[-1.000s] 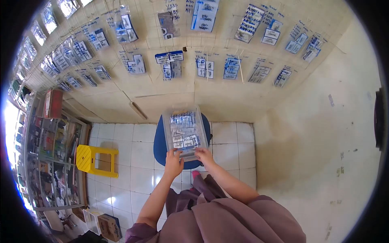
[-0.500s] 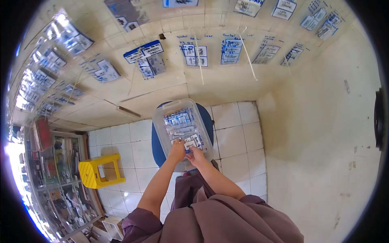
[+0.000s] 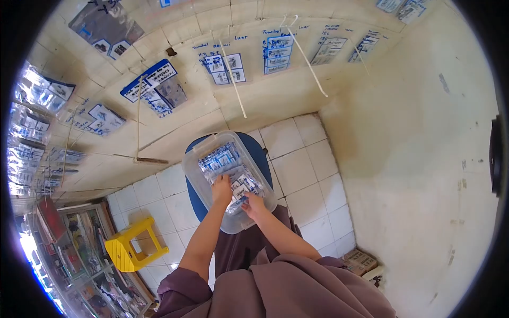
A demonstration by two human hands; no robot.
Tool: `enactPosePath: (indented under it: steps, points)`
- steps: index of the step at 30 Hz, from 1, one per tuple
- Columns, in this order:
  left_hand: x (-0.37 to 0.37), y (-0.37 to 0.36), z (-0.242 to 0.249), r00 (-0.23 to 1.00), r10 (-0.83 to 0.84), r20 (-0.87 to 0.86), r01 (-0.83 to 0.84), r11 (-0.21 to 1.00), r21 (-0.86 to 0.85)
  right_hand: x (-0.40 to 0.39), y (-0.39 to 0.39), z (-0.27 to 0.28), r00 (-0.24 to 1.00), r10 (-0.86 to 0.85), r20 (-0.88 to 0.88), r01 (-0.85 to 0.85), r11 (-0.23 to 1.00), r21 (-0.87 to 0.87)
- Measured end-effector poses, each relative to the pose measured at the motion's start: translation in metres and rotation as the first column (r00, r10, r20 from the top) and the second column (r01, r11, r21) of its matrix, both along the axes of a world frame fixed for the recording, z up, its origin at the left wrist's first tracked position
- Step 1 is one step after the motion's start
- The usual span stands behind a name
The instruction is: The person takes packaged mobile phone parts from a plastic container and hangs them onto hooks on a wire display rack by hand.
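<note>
A clear plastic box [image 3: 192, 167] rests on a blue seat [image 3: 195, 199] in front of me. It holds several flat plastic packets [image 3: 221, 156] with blue-and-white printed labels. Inside the box, my left hand [image 3: 221, 191] has its fingers closed on a packet near the middle; its fingertips are partly hidden among the bags. At the near right, my right hand [image 3: 253, 205] pinches the edge of a labelled packet [image 3: 241, 191]. My two hands are a little apart.
Labelled packets [image 3: 226, 70] hang on the wall in front, with thin rods [image 3: 309, 61] sticking out. On the tiled floor at left stands a yellow stool [image 3: 135, 246], near a glass-fronted cabinet [image 3: 87, 249]. A cardboard box [image 3: 359, 261] sits at lower right.
My view has turned, so the wall and box appear tilted. My left hand has moved away from my right, toward the left middle of the box. More of the near packets shows between them.
</note>
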State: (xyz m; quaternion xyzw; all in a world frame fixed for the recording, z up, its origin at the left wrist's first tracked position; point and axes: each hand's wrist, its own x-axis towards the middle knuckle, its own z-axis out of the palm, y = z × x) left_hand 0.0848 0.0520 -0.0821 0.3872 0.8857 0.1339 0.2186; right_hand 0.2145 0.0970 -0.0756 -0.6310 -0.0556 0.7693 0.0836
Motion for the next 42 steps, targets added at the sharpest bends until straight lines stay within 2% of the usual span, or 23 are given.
enactPosePath:
  steps: [2, 3, 5, 9, 12, 14, 15, 16, 17, 18, 20, 22, 24, 26, 27, 28, 30, 31, 33, 34, 37, 39, 42]
  points:
    - [-0.004, -0.002, 0.006, 0.998, -0.017, 0.060, 0.014, 0.998, 0.063, 0.002, -0.010, -0.023, 0.983, -0.083, -0.161, 0.101, 0.989, 0.105]
    - [-0.004, -0.002, 0.009, 0.998, -0.026, 0.055, 0.022, 0.997, 0.074, 0.001, -0.009, -0.015, 0.982, -0.089, -0.166, 0.109, 0.987, 0.115]
    - [-0.002, -0.004, 0.018, 0.995, -0.017, 0.093, 0.007, 0.994, 0.106, 0.002, -0.008, 0.011, 0.993, 0.053, -0.104, -0.042, 0.993, 0.107]
    - [0.002, -0.013, 0.044, 0.985, 0.012, 0.175, -0.054, 0.971, 0.235, 0.015, -0.009, 0.043, 0.983, 0.073, -0.168, -0.025, 0.963, 0.269]
    - [0.007, -0.024, 0.092, 0.967, -0.001, 0.253, -0.105, 0.908, 0.406, 0.034, 0.001, 0.068, 0.979, 0.034, -0.202, 0.040, 0.937, 0.348]
    - [0.010, -0.027, 0.127, 0.885, -0.066, 0.461, -0.152, 0.895, 0.420, 0.056, 0.009, 0.079, 0.964, 0.192, -0.183, -0.070, 0.851, 0.521]
    - [0.012, -0.028, 0.141, 0.874, -0.146, 0.464, -0.126, 0.854, 0.505, 0.065, 0.011, 0.099, 0.964, 0.183, -0.192, -0.048, 0.831, 0.554]
    - [0.017, -0.027, 0.154, 0.879, -0.183, 0.439, -0.100, 0.831, 0.547, 0.075, 0.012, 0.127, 0.956, 0.277, -0.097, -0.153, 0.752, 0.641]
    - [0.024, -0.025, 0.166, 0.833, -0.238, 0.499, -0.179, 0.738, 0.650, 0.083, 0.015, 0.151, 0.936, 0.351, 0.012, -0.254, 0.653, 0.713]
    - [0.028, -0.018, 0.178, 0.779, -0.310, 0.544, -0.259, 0.631, 0.731, 0.091, 0.018, 0.165, 0.943, 0.331, 0.010, -0.225, 0.618, 0.753]
    - [0.035, 0.000, 0.207, 0.751, -0.444, 0.489, -0.187, 0.568, 0.802, 0.108, 0.024, 0.185, 0.905, 0.406, 0.123, -0.294, 0.390, 0.873]
    - [0.045, 0.017, 0.232, 0.707, -0.559, 0.434, -0.123, 0.507, 0.853, 0.127, 0.032, 0.220, 0.893, 0.412, 0.180, -0.322, 0.307, 0.895]
    - [0.062, 0.034, 0.251, 0.599, -0.653, 0.463, -0.060, 0.540, 0.839, 0.144, 0.042, 0.242, 0.877, 0.414, 0.243, -0.361, 0.234, 0.903]
    - [0.081, 0.049, 0.260, 0.613, -0.652, 0.445, -0.035, 0.541, 0.841, 0.163, 0.058, 0.243, 0.883, 0.351, 0.313, -0.382, 0.150, 0.912]
    - [0.090, 0.059, 0.264, 0.635, -0.622, 0.457, -0.031, 0.571, 0.820, 0.171, 0.067, 0.247, 0.891, 0.329, 0.313, -0.369, 0.120, 0.922]
    - [0.097, 0.068, 0.266, 0.636, -0.642, 0.428, -0.015, 0.544, 0.839, 0.179, 0.075, 0.249, 0.928, 0.309, 0.209, -0.243, 0.076, 0.967]
    - [0.114, 0.088, 0.271, 0.686, -0.569, 0.453, 0.043, 0.654, 0.755, 0.195, 0.092, 0.257, 0.953, 0.301, -0.011, 0.015, -0.012, 1.000]
    - [0.124, 0.098, 0.283, 0.690, -0.580, 0.433, 0.053, 0.637, 0.769, 0.207, 0.095, 0.280, 0.960, 0.276, 0.049, -0.026, -0.084, 0.996]
    - [0.151, 0.109, 0.302, 0.765, -0.582, 0.275, 0.136, 0.563, 0.815, 0.228, 0.108, 0.304, 0.969, 0.247, 0.014, 0.007, -0.084, 0.996]
    - [0.164, 0.115, 0.309, 0.767, -0.586, 0.261, 0.143, 0.552, 0.821, 0.241, 0.120, 0.309, 0.976, 0.218, -0.016, 0.031, -0.065, 0.997]
    - [0.206, 0.156, 0.327, 0.780, -0.595, 0.195, 0.144, 0.474, 0.869, 0.278, 0.164, 0.320, 0.978, 0.208, -0.017, 0.048, -0.148, 0.988]
    - [0.237, 0.182, 0.334, 0.730, -0.609, 0.312, 0.092, 0.539, 0.837, 0.306, 0.194, 0.329, 0.978, 0.199, -0.057, 0.096, -0.189, 0.977]
    - [0.285, 0.213, 0.370, 0.704, -0.637, 0.314, 0.100, 0.527, 0.844, 0.346, 0.249, 0.347, 0.953, 0.301, -0.023, 0.093, -0.222, 0.971]
